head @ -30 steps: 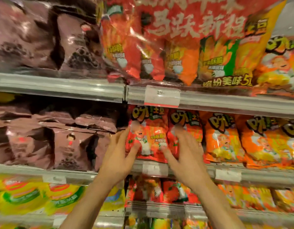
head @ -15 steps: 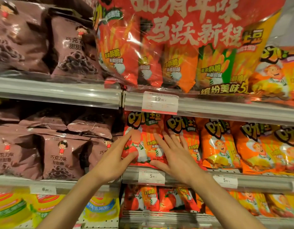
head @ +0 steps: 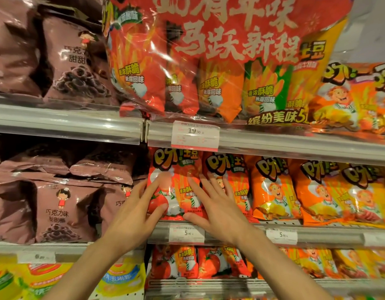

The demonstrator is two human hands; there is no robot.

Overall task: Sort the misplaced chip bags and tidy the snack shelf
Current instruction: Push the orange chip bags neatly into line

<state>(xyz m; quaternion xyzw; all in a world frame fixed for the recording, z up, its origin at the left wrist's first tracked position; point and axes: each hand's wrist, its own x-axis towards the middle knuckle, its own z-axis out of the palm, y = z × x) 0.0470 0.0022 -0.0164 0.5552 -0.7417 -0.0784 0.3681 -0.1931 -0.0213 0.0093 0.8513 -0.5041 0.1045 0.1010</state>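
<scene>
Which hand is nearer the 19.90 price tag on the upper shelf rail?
Right. The right hand lies spread on the red chip bags almost directly below the 19.90 price tag; the left hand sits lower and off to the tag's left.

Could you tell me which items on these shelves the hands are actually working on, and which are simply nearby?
In hand:
- left hand and right hand, flat against the red tomato chip bag
- second red chip bag, partly under the right fingers

Just nearby:
- orange chip bags
- brown chocolate ring snack bags
- large multipack above
- 5.90 price tag
</scene>
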